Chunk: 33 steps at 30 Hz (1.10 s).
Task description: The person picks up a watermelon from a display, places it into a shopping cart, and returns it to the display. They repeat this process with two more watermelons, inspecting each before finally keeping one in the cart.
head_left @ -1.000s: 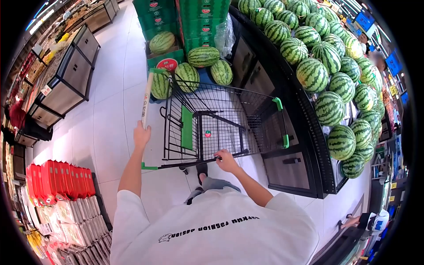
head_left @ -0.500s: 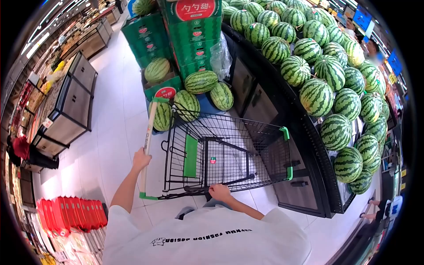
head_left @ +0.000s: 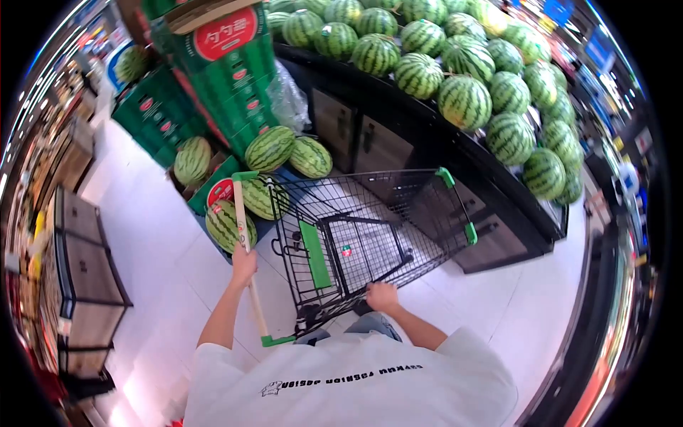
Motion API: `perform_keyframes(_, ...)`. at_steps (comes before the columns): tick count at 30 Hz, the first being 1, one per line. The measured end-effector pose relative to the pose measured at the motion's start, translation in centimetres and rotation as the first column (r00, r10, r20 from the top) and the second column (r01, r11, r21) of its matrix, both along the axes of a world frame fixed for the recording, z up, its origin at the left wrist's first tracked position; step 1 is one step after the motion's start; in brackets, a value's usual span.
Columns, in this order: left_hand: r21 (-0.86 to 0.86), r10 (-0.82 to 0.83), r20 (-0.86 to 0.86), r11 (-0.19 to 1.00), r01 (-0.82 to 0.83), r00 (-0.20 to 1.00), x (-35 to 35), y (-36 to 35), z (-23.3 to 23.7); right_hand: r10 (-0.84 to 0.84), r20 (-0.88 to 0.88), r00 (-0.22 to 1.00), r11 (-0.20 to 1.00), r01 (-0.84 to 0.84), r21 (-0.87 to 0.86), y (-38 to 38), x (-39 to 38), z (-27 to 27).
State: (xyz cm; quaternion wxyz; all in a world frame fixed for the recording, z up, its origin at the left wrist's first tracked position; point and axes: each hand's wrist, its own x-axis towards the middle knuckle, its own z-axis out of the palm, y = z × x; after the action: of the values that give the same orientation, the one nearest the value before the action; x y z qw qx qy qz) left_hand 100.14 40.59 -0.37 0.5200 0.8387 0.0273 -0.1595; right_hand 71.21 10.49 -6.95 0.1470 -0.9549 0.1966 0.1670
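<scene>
A black wire shopping cart [head_left: 315, 255] with green corner pieces stands right in front of me, and its basket holds no goods. My left hand [head_left: 244, 266] is wrapped round the cart's pale handle bar [head_left: 257, 307]. Closed on the top rim of the cart's near side is my right hand [head_left: 383, 296]. Just beyond the handle, a striped watermelon [head_left: 229, 226] lies on the floor display, with another long watermelon [head_left: 265, 198] beside it, partly behind the cart's wires.
Green watermelon boxes [head_left: 228, 78] are stacked at the upper left. A black display stand [head_left: 455, 153] piled with round watermelons [head_left: 464, 103] curves along the cart's far side and right. Wooden cabinets [head_left: 84, 263] line the left, across white floor tiles [head_left: 167, 285].
My view has turned, so boxes and watermelon stand have shifted left and tilted. The cart has turned slightly with both hands still on it. The red baskets at lower left have nearly left view.
</scene>
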Motion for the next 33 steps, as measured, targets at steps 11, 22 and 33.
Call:
perform_keyframes(11,-0.059,-0.203,-0.067,0.978,0.199,0.977,0.7,-2.2,1.8,-0.173,-0.102,0.980,0.981,0.163,-0.102,2.8,-2.9,-1.0)
perform_keyframes(22,-0.083,-0.310,0.082,0.945,0.316,0.947,1.2,-7.8,-1.8,-0.444,0.172,0.879,0.875,0.467,-0.128,6.5,-8.0,-2.4)
perform_keyframes(33,-0.217,-0.506,-0.023,0.845,0.489,0.863,-3.4,-15.0,-2.0,-0.584,0.759,0.289,0.794,0.401,0.458,19.7,-2.9,6.9)
